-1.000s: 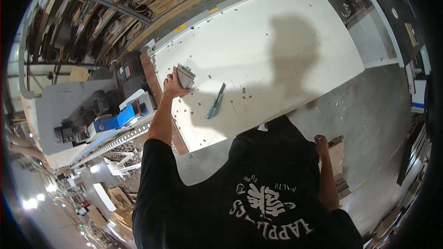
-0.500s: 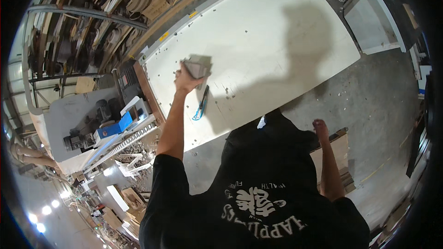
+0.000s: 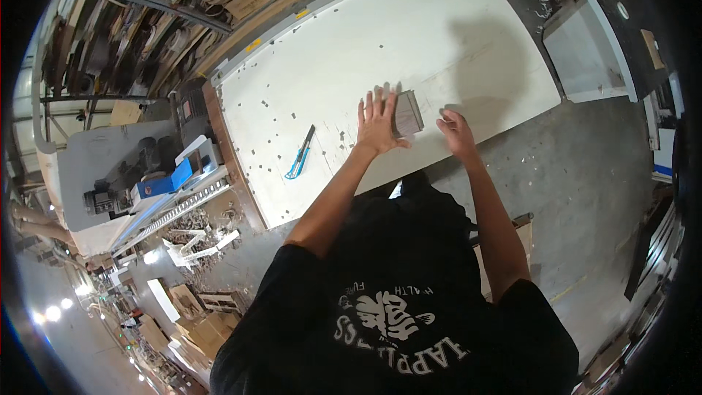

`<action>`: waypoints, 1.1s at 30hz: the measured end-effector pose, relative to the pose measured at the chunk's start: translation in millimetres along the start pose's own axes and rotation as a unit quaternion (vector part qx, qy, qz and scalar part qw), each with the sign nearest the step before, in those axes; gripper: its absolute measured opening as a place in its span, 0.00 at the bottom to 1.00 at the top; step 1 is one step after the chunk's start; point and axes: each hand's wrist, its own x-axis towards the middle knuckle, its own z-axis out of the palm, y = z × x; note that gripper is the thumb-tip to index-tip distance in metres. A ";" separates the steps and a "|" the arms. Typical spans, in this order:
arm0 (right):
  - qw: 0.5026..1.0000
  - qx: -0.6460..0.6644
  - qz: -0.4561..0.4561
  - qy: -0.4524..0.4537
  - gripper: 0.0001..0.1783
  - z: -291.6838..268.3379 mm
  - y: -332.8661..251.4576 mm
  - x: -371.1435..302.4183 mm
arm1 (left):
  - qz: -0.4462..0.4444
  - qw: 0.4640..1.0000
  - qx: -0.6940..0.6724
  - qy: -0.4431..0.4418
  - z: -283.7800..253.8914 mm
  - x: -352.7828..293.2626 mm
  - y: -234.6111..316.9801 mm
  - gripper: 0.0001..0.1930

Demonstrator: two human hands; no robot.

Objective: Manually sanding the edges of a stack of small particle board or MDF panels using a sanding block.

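Observation:
A small stack of flat grey-brown rectangular pieces rests on the white tabletop, close to its near edge. Against the stack's left side my left hand lies palm down, open, its fingers spread and pointing away from me. My right hand hovers to the right of the stack, apart from it, with loosely bent fingers and nothing in them. A blue utility knife lies to the left of my left hand, blade end pointing away.
Small dark chips are scattered over the table's left part. A long metal straightedge runs along the far edge. Beyond it stands a rack of wood offcuts. At left is a grey-topped machine; at far right, a grey cabinet.
My left hand has carried the stack rightward, set it down and opened. My right hand has come up from my side to the table. The knife has stayed put.

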 end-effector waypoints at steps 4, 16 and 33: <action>0.999 0.009 0.029 -0.040 0.37 38.9 3.3 18.0 | -0.174 0.960 -0.156 0.156 16.8 -47.3 -38.4 0.56; 0.987 0.107 0.046 -0.110 0.37 40.4 0.5 14.6 | -0.355 0.926 -0.043 0.117 28.0 -203.7 -229.6 0.35; 0.983 0.006 0.172 0.058 0.21 2.9 72.0 -101.2 | -0.339 0.891 0.294 -0.060 -143.6 -278.5 -481.2 0.74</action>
